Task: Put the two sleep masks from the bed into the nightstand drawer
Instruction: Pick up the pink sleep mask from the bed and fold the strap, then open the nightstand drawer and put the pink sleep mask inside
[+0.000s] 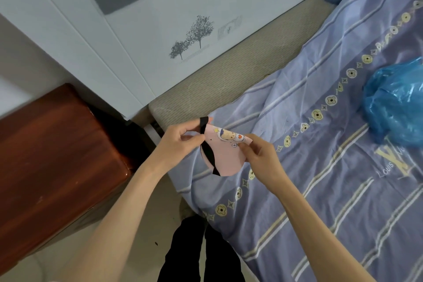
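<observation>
A pink sleep mask [225, 155] with a cartoon print and a black elastic strap is held in the air over the near left corner of the bed. My left hand [180, 142] pinches its strap and left end. My right hand [257, 152] grips the mask's right edge. The mask looks folded or doubled; I cannot tell whether it is one mask or two. The reddish-brown wooden nightstand [57, 155] stands to the left of my hands; only its top and a front edge show, and its drawer is not visible.
The bed carries a lilac striped sheet [320, 167] with a flower band. A crumpled blue plastic bag [396, 101] lies on it at the right. A white headboard [160, 30] runs behind. A dark gap separates nightstand and bed; my black-trousered legs stand below.
</observation>
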A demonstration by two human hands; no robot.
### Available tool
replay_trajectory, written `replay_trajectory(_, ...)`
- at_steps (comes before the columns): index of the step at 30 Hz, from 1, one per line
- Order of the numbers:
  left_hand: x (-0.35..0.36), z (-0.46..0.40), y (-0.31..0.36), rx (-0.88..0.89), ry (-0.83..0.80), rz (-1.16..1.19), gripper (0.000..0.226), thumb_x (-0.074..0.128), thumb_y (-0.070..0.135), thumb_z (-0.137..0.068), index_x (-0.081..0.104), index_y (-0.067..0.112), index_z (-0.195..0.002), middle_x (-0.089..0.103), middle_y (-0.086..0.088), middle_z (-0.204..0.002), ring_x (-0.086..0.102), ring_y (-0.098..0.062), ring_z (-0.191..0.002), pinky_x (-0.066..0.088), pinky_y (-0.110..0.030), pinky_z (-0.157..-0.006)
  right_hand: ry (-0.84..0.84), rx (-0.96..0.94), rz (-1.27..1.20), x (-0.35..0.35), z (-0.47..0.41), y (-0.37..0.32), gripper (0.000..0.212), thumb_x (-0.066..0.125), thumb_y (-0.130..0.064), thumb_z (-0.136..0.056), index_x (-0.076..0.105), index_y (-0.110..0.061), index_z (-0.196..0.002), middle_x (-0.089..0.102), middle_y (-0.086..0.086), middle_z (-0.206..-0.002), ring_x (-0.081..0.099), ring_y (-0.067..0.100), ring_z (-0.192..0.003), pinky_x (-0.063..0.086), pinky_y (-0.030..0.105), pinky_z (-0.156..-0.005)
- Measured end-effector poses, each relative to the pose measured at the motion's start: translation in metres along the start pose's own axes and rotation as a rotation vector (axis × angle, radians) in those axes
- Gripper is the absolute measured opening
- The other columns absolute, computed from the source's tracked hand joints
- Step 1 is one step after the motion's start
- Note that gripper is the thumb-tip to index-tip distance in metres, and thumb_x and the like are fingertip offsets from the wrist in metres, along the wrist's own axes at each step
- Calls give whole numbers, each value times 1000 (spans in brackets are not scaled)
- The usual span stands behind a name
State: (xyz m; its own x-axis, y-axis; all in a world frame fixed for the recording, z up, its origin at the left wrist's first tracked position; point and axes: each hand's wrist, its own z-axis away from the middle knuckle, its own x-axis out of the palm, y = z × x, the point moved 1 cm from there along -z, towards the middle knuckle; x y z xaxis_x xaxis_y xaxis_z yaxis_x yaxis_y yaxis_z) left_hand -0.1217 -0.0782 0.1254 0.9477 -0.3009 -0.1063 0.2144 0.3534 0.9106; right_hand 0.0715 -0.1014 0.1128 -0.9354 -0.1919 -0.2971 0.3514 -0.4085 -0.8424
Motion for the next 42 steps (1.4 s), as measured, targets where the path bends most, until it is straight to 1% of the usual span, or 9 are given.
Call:
replay_trajectory(4,-13,9,-2,29,-28,-119,38,56,11,-84,60,32,-116,71,3,-108,57,-22,-83,41,-27,-86,-55,-31,140,6,5,-7,27,43,-12,-94,60,-30,-83,53,9,-69,41,16,-63,34,29,-58)
replay_trajectory(8,-20,23,2,89,-40,-230,28,55,7,-87,63,8,-114,63,23,-82,57,10,-75,40,-4,-73,-98,-62,289,15,10,-15,22,42,-10,-94,62,-3,-88,45,0,-59,34,11,-51,26,18,-49)
replay_trajectory(12,-27,39,3,66,37,-121,29,60,14,-84,64,17,-113,71,6,-100,62,-1,-92,46,-14,-84,-114,-97,356,19,17,-22,21,44,-11,-93,63,-5,-88,45,-6,-57,37,8,-53,28,17,-49)
replay_trajectory(16,-17,56,-4,52,52,-217,15,68,18,-78,69,24,-92,68,11,-87,63,2,-82,47,-7,-75,-245,-156,457,30,28,-27,20,47,-12,-92,63,-2,-88,53,6,-67,43,16,-62,32,26,-58)
replay_trajectory(19,-12,73,-8,42,154,-123,12,69,18,-77,66,28,-84,68,9,-86,63,4,-79,47,-6,-72,-240,-136,307,34,37,-28,18,52,-12,-90,61,-17,-75,56,2,-65,47,13,-59,38,21,-57)
replay_trajectory(25,-1,123,-48,-148,387,197,12,68,28,-77,66,27,-89,67,3,-95,61,-15,-93,48,-33,-87,-315,-3,-104,62,64,-11,13,52,-8,-90,59,-2,-99,66,12,-85,62,22,-82,52,38,-78)
replay_trajectory(29,-7,162,-75,-226,477,428,10,60,24,-83,66,22,-92,68,2,-97,61,-16,-96,46,-32,-90,-369,64,-277,100,80,-1,17,50,-5,-90,62,-17,-89,70,1,-85,63,14,-80,52,25,-71)
replay_trajectory(38,-32,243,-141,-242,643,613,41,75,40,-64,64,23,-100,69,-2,-107,64,-21,-103,51,-42,-93,-313,-33,-149,203,124,-2,16,54,-13,-90,59,-25,-81,67,1,-82,62,17,-82,53,37,-76)
replay_trajectory(42,-51,270,-176,-231,697,722,38,71,21,-73,61,14,-109,67,-7,-112,63,-26,-106,51,-42,-92,-296,6,-167,258,144,4,15,55,-13,-89,61,-24,-82,67,-3,-82,64,12,-79,55,34,-76)
